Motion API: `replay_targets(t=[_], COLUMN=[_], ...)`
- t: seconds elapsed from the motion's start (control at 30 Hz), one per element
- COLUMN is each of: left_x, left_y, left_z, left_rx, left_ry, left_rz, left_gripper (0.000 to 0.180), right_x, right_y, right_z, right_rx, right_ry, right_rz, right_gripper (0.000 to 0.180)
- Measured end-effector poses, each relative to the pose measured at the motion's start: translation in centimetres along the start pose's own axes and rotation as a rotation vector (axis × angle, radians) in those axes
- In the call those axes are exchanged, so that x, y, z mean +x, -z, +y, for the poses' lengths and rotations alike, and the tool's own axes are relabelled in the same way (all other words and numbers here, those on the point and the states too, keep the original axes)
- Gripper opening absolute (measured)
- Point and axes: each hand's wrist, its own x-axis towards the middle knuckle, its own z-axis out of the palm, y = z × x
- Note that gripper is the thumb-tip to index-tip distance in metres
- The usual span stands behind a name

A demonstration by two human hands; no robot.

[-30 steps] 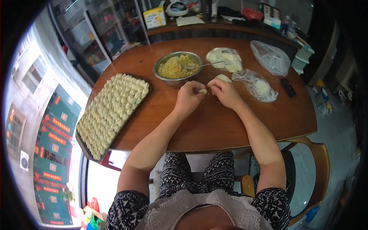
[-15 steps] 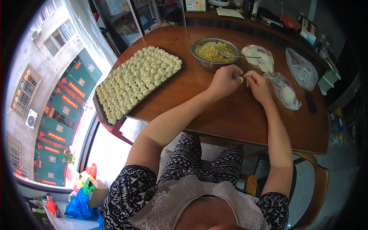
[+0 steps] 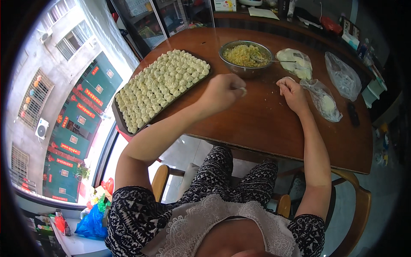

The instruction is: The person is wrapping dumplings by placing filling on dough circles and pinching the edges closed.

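My left hand (image 3: 224, 93) is closed over the table in front of the steel bowl, with a small pale piece of dough (image 3: 244, 91) at its fingertips. Off to the right, my right hand (image 3: 293, 93) has its fingers curled together beside a clear plastic bag (image 3: 317, 97). A pale edge shows at its top, but I cannot make out what it holds. Left of my left hand, a dark tray (image 3: 164, 109) carries rows of small pleated dumplings (image 3: 160, 85). The steel bowl (image 3: 244, 72) contains yellowish chopped filling (image 3: 239, 55) and a metal spoon (image 3: 278, 61).
A bag of pale dough (image 3: 295, 63) lies right of the bowl, with another clear bag (image 3: 342, 75) farther right. Near it is a dark, oblong object (image 3: 353, 113). White crumbs dot the brown table (image 3: 265, 124). Wooden chairs (image 3: 357, 205) stand at the near edge.
My left hand has drawn away to the left from my right hand, carrying the small dough piece toward the tray. My right hand has stayed nearly in place. The view has shifted slightly.
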Motion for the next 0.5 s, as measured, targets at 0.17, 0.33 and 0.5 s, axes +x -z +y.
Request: replay_targets(t=[0.17, 0.33, 0.5], left_x=[-2.3, -3.4, -3.6], left_y=[7.4, 14.0, 18.4], left_z=[-1.9, -5.6, -9.8], left_rx=[-0.143, -0.263, -0.142], left_ry=[0.229, 0.27, 0.372], left_rz=[0.102, 0.328, 0.404], left_gripper=[0.018, 0.023, 0.019], right_x=[0.0, -0.1, -0.1], right_y=[0.0, -0.1, -0.2], right_z=[-0.9, -0.7, -0.7], right_rx=[-0.015, 0.003, 0.005], right_ry=[-0.025, -0.055, -0.064], right_rz=[-0.016, -0.02, -0.035], right_gripper=[0.014, 0.014, 0.014])
